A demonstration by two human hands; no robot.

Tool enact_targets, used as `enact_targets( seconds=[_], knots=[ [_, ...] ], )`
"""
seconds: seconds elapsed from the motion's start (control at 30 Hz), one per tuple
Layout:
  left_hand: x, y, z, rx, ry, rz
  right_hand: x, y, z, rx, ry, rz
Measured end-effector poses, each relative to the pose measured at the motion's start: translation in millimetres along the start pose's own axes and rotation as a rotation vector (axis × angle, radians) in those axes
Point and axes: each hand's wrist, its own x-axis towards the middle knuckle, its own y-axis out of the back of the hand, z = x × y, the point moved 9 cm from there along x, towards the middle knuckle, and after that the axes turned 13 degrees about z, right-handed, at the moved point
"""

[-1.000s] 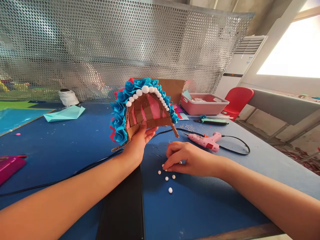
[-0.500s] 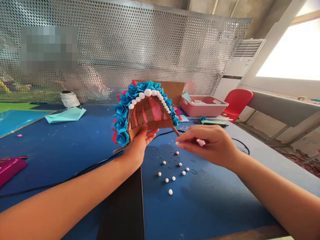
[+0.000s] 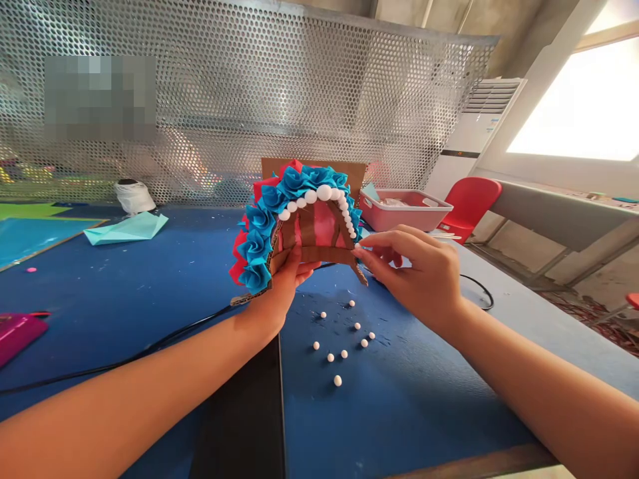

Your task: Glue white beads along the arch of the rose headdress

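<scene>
My left hand [image 3: 282,283] grips the lower left of a cardboard arch [image 3: 324,254], thumb in front and fingers behind, holding it up off the table. Blue and red paper flowers [image 3: 259,246] cover its outer edge, and a row of white balls [image 3: 310,197] follows the inner curve. At the arch's lower right end, my right hand [image 3: 414,263] pinches a small white ball [image 3: 357,247] between thumb and fingertip, right at the cardboard edge. Several loose small white balls [image 3: 344,354] lie on the table below.
A pink basket [image 3: 409,216] stands at the back right of the blue table [image 3: 424,399], near a red chair [image 3: 472,206]. Folded light-green paper [image 3: 127,229], a magenta case [image 3: 20,336] and a black cable [image 3: 164,342] lie leftward. Behind rises a perforated metal screen [image 3: 299,86].
My right hand has brought the small white ball up to the arch's lower right end. The arch has shifted slightly right and turned in my left hand.
</scene>
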Motion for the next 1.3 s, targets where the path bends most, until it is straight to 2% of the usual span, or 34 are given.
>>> enact_targets(
  seconds=[0.2,0.4,0.53,0.73,0.93,1.3],
  knots=[
    [0,-2.6,0,0.011,-0.012,-0.028,1,-2,0,0.024,-0.009,-0.001],
    [3,-2.2,-2,0.017,-0.021,-0.024,0,-6,13,0.069,-0.166,-0.062],
    [4,-0.6,-3,0.013,-0.021,-0.002,0,-6,21,0.153,-0.277,-0.053],
    [1,-3.5,0,0.036,-0.025,-0.019,-1,-7,27,0.269,-0.365,-0.058],
    [1,-3.8,-1,0.021,-0.053,-0.045,0,-11,21,0.514,-0.367,-0.119],
    [3,-3.9,-4,0.014,-0.062,-0.074,2,-6,16,0.519,-0.299,-0.083]
  ],
)
